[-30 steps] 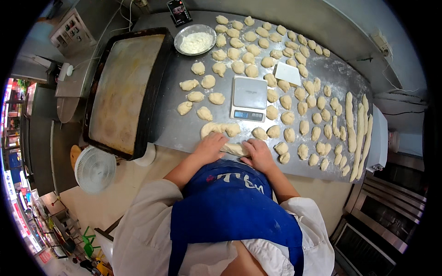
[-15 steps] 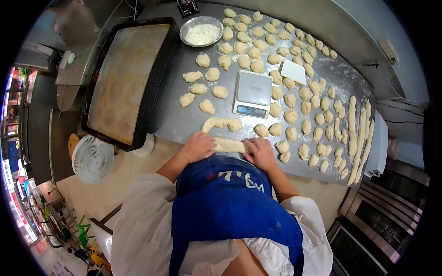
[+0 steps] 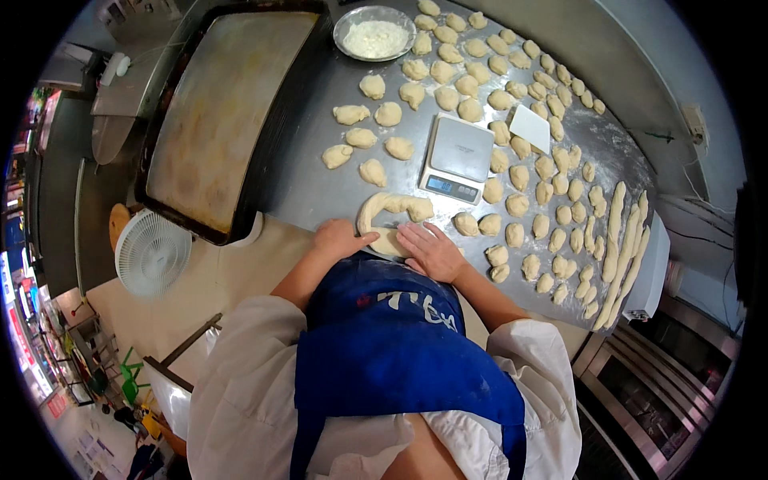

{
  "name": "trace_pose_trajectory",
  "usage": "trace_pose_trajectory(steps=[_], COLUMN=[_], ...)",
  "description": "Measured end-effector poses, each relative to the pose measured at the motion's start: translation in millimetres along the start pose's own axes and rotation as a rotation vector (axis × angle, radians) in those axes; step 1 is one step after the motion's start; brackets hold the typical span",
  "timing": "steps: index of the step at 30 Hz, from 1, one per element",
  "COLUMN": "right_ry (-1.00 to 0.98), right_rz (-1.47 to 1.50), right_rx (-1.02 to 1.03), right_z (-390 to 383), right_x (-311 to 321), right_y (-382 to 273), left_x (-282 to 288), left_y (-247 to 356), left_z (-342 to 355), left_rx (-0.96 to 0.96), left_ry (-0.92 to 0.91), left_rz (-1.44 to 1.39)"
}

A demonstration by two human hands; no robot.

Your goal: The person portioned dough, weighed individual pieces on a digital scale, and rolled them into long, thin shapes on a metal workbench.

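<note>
A long strip of pale dough lies bent in a hook at the table's near edge, its far end curling to the right. At the bend's near left side, my left hand has its thumb on the dough and its fingers curled in at the edge. Over the right part of the near, flattened stretch lies my right hand, palm down with fingers stretched out, covering that end. Just beyond the strip sits a white digital scale with nothing on its plate.
Many dough pieces cover the metal table. A bowl of flour and a large dark-rimmed baking tray are at the left. A white scraper lies beside the scale. Long dough ropes lie far right.
My right hand has moved left and turned inward, flattening over the dough that it had held by the right end. The left hand stays at the left end. The view has shifted slightly.
</note>
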State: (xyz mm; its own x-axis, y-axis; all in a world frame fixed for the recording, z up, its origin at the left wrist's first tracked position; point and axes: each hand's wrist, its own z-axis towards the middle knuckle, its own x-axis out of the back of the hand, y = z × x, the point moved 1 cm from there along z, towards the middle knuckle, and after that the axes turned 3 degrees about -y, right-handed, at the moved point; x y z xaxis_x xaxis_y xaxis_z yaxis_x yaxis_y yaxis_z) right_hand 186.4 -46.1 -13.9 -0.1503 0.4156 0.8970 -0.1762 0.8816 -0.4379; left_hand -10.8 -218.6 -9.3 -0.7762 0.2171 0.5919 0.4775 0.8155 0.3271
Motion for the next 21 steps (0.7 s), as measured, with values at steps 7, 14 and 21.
trace_pose_trajectory(steps=[7, 14, 21], right_ry=[0.402, 0.589, 0.232], right_rz=[0.132, 0.193, 0.064], right_rx=[-0.115, -0.483, -0.445], right_z=[56, 197, 377], right_x=[43, 119, 126], right_y=[39, 168, 257], left_x=[-51, -29, -46], left_y=[-14, -18, -35], left_z=[14, 21, 39], left_rx=[-0.029, 0.012, 0.009], left_ry=[-0.263, -0.328, -0.309], left_rz=[-0.949, -0.778, -0.656])
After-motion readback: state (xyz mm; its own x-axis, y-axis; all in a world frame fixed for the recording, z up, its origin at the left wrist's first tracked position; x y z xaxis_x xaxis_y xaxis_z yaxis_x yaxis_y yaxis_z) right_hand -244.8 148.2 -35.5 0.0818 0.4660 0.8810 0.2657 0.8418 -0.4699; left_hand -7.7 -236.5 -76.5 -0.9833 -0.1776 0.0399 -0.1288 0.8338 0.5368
